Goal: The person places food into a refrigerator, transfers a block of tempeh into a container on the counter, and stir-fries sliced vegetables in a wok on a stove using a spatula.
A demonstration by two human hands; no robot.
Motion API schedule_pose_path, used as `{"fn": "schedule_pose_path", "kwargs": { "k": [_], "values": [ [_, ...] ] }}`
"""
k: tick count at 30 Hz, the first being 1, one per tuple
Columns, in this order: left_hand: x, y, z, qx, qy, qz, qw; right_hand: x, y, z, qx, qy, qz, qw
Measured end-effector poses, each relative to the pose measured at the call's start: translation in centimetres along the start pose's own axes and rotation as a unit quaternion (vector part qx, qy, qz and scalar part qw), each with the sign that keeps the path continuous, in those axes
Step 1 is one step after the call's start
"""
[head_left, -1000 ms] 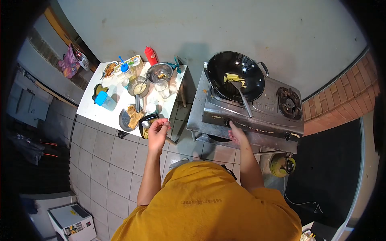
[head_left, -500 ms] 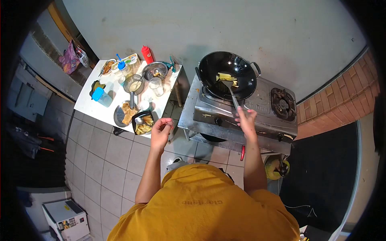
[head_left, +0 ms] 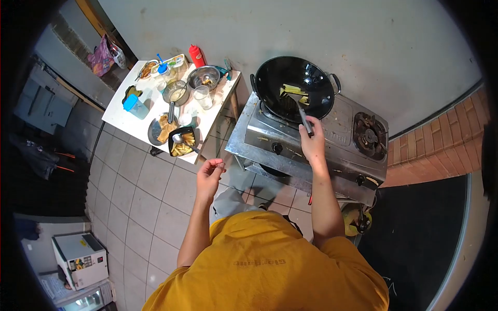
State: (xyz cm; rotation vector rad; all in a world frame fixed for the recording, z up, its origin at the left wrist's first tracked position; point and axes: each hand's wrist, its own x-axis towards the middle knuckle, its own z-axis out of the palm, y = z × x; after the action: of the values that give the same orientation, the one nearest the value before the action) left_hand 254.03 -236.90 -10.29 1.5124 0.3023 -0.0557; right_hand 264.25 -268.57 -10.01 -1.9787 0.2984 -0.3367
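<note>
My right hand [head_left: 314, 142] is closed round the dark handle of a spatula [head_left: 306, 120], whose metal end reaches down into a black wok [head_left: 270, 78]. Pale yellow-green food sticks [head_left: 293, 89] lie in the middle of the wok, beside the spatula's blade, which shows almost edge-on. The wok stands over the left burner of a steel gas stove [head_left: 337, 137]. My left hand [head_left: 210, 172] hangs in front of the table's corner with its fingers curled and the tips pressed together. Whether something small is between them is hidden. Nearest to it is a black bowl of cut food [head_left: 182, 147] with a spoon.
The white table [head_left: 122, 122] holds a plate of browned food [head_left: 162, 130], a saucepan [head_left: 174, 93], a metal bowl [head_left: 199, 78], a clear cup [head_left: 203, 98], a blue-lidded container [head_left: 136, 107] and a red squeeze bottle [head_left: 196, 56]. A bare burner [head_left: 369, 132] is at the stove's right.
My right hand has moved up closer to the wok, and the spatula now stands steeper, its blade turned edge-on. My left hand sits slightly lower, its fingers still curled. The view has shifted a little.
</note>
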Motion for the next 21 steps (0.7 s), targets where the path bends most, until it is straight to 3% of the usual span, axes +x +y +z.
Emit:
{"fn": "schedule_pose_path", "kwargs": {
  "k": [2, 8, 12, 14, 16, 19, 21],
  "values": [
    [0.2, 0.1, 0.2, 0.002, 0.008, -0.008, 1.000, 1.4, 0.8, 0.5, 0.076, -0.002, -0.095, 0.993],
    [4.5, 1.4, 0.9, -0.003, 0.002, 0.003, 1.000, 5.6, -3.0, 1.0, 0.115, 0.024, -0.095, 0.988],
    [8.8, 2.6, 1.5, -0.001, -0.020, -0.001, 1.000, 9.4, -5.3, 1.3, 0.017, 0.077, -0.151, 0.985],
    [11.4, 3.5, 1.8, -0.011, -0.027, 0.002, 1.000, 11.4, -6.2, 1.5, -0.020, 0.072, -0.223, 0.972],
    [14.0, 4.4, 2.0, -0.052, -0.047, 0.003, 0.998, 13.2, -7.1, 2.0, -0.003, 0.054, -0.220, 0.974],
    [17.7, 5.5, 1.4, -0.029, -0.058, 0.017, 0.998, 14.8, -8.9, 2.2, -0.112, 0.069, -0.146, 0.981],
    [19.9, 6.2, 1.2, -0.016, -0.062, 0.026, 0.998, 15.6, -9.7, 2.4, -0.148, 0.073, -0.155, 0.974]
  ]
}}
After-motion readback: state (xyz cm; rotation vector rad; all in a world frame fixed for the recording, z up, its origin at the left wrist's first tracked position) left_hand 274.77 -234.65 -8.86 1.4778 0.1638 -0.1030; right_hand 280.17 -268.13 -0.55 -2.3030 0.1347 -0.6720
